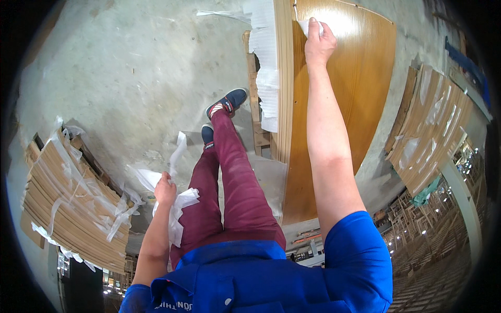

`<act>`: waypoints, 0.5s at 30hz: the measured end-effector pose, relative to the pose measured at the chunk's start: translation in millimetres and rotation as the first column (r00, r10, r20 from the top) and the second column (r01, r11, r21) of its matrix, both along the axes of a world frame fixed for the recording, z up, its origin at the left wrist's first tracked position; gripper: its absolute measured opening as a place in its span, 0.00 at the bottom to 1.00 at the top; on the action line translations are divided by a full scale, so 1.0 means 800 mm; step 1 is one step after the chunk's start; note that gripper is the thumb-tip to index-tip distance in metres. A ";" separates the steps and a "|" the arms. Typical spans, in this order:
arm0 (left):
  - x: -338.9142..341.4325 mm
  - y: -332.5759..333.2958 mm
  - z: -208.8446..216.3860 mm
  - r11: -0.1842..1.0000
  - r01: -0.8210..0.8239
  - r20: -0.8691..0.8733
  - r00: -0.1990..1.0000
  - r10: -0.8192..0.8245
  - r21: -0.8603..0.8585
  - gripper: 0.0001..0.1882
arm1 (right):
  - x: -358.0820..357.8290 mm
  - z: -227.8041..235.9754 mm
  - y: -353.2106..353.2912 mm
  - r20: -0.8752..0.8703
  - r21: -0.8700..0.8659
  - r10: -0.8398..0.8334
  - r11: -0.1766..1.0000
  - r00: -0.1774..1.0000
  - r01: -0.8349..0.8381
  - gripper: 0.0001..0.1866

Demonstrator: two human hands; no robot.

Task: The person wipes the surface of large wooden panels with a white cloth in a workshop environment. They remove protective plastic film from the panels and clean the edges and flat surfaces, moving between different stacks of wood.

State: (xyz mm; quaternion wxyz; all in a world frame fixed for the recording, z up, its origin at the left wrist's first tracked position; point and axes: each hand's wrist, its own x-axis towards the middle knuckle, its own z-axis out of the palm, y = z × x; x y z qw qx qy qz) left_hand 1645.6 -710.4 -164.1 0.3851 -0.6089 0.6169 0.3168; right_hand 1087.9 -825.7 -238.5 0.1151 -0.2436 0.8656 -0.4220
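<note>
My right hand reaches out over a glossy wooden panel, near its far left corner. Its fingers are closed on a small white foam sheet piece. The panel is the top one of a stack of boards, whose edges show on the left side. Down beside my left thigh, my left hand is closed around a bunch of crumpled white foam sheet. Loose ends of that sheet stick out on both sides of the fist.
White foam sheet hangs torn along the stack's side, over a wooden pallet. Another board stack with ragged plastic wrap stands at left, and a third stack at right. Concrete floor lies between them.
</note>
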 end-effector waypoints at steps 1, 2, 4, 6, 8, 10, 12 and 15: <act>-0.002 0.004 -0.002 0.996 -0.025 0.045 0.999 0.021 0.085 0.18 | 0.006 0.001 0.007 0.000 0.012 0.004 1.000 1.000 -0.004 0.18; -0.003 0.008 -0.006 0.994 -0.030 0.050 0.998 0.025 0.106 0.18 | 0.009 0.002 0.017 0.006 -0.002 -0.009 1.000 1.000 0.009 0.18; -0.003 0.016 -0.012 0.988 -0.039 0.058 0.998 0.031 0.148 0.18 | 0.017 0.005 0.039 0.017 -0.032 -0.035 0.999 0.999 0.035 0.18; 0.012 0.027 -0.017 0.984 -0.051 0.021 0.999 0.049 0.172 0.16 | 0.030 0.010 0.059 0.027 -0.024 -0.040 0.999 0.999 0.041 0.17; 0.026 0.036 -0.023 0.979 -0.068 0.004 0.998 0.068 0.193 0.15 | 0.042 0.015 0.084 0.049 -0.011 -0.042 0.999 0.998 0.043 0.18; 0.037 0.043 -0.029 0.973 -0.089 0.009 0.996 0.089 0.211 0.14 | 0.057 0.018 0.114 0.082 0.004 -0.040 0.999 0.996 0.040 0.19; 0.059 0.051 -0.036 0.979 -0.063 -0.014 0.998 0.067 0.191 0.15 | 0.071 0.020 0.144 0.046 0.005 -0.062 0.998 0.997 0.062 0.17; 0.075 0.062 -0.036 0.983 -0.067 -0.001 0.998 0.069 0.173 0.18 | 0.092 0.021 0.190 0.047 0.005 -0.098 0.995 0.994 0.098 0.16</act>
